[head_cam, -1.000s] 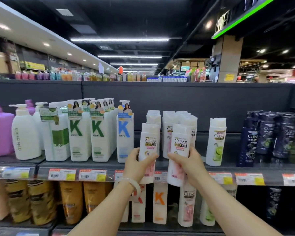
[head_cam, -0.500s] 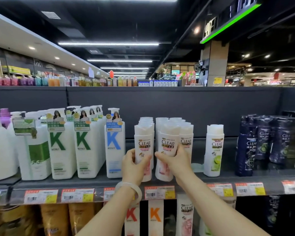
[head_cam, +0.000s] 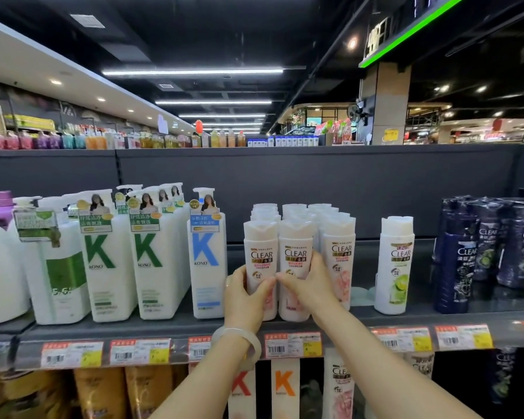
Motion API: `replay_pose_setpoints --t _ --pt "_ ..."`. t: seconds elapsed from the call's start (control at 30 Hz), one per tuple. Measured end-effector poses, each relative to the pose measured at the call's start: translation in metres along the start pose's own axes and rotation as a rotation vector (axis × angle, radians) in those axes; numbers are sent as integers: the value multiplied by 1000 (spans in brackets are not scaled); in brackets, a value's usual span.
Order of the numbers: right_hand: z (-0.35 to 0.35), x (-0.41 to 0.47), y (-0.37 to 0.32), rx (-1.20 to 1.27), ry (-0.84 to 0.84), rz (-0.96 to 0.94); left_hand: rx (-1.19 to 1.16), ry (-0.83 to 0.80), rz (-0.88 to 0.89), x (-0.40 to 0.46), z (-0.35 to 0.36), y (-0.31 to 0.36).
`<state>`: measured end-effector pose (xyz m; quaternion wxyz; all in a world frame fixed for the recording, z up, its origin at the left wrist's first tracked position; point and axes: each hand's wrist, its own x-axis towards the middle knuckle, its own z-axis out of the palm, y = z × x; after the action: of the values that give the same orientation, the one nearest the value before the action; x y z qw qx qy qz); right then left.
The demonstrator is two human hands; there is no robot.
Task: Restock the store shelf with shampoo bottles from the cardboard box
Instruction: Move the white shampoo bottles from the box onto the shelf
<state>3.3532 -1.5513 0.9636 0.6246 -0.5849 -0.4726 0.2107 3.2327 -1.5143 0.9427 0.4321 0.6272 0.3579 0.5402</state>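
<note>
Centre of frame: the left hand (head_cam: 246, 293) and right hand (head_cam: 307, 284), each closed around a white shampoo bottle (head_cam: 261, 261) (head_cam: 295, 264), had lifted both from below the shelf (head_cam: 176, 326) edge onto its front row, so this pair appeared stocked.

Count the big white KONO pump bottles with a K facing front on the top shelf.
3: two green-K bottles side by side, one blue-K bottle right of them. More pump tops behind suggest hidden ones.
</note>
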Motion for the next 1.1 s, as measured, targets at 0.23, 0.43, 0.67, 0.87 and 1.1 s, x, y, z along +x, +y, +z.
replay_pose_setpoints --t 0.23,0.43,0.67,0.87,1.1 --pt "2 -22 11 -273 111 -21 130 -22 -5 -9 -3 -17" --pt "11 -42 31 -516 248 -33 182 26 2 -10 1 -18" --pt "7 -39 30 -550 273 -25 211 28 17 -9 2 -18" --pt "5 -38 30 -640 281 -35 253 15 36 -8 3 -20" --pt "8 -37 30 -698 293 -43 235 -12 33 -8 3 -18"
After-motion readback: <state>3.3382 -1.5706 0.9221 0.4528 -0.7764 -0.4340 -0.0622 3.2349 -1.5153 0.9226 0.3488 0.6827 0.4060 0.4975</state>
